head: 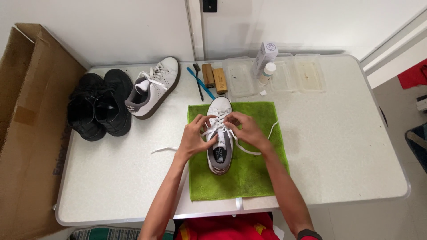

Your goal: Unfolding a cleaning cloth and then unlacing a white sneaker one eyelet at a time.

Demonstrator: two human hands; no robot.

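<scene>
Head view: white sneaker (219,138) lies on the green towel (249,178), long axis running twelve to six, toe at twelve. My left hand (195,135) sits at its nine o'clock, my right hand (248,130) at three, equally near, both pinched on the white lace (242,148), wrists angled inward.

Setting: we log a makeshift shoe-cleaning station in a plain room. Evidence: white folding tabletop (338,146) against bare white walls; green microfibre cloth (249,178) under a white sneaker (219,133); wooden brushes (214,78); blue toothbrush (200,82); cleaner bottle (267,73); clear plastic trays (307,71); black shoes (100,106); cardboard box (26,133).
</scene>
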